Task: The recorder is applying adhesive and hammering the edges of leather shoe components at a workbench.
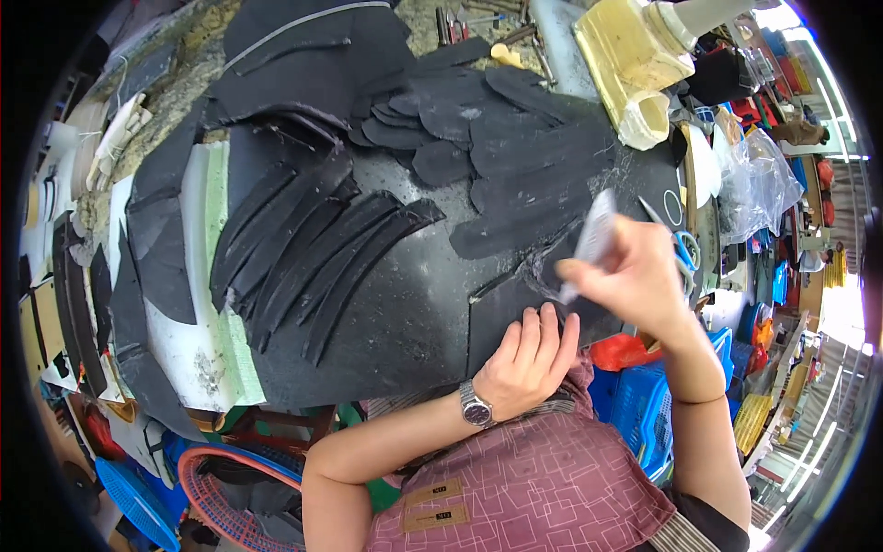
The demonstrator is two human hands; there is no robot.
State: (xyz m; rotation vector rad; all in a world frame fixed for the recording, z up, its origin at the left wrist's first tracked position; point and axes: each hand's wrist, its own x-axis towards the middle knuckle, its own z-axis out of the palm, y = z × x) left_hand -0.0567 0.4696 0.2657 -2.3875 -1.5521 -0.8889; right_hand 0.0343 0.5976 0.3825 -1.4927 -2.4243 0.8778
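My right hand (pixel 644 276) is closed on a flat, pale scraper-like piece (pixel 598 225), held tilted; its exact kind is hard to make out. Its lower edge meets or hovers just over a black sheet (pixel 497 317) near the table's front edge; I cannot tell which. Fingers stretched out, my left hand (pixel 529 368) lies on that sheet's near side. A rough grey patch (pixel 543 271) marks the sheet close to the scraper. Beyond it lie overlapping rounded black pieces (pixel 533 156). Curved black strips (pixel 322 258) fan out to the left.
A yellowish plastic container (pixel 635 46) stands at the far right, beside blue-handled scissors (pixel 685 248). Larger black pieces (pixel 285 74) lie at the back, with hand tools (pixel 451 28) behind. Below the table are a red-rimmed basket (pixel 189 478) and a blue crate (pixel 644 405).
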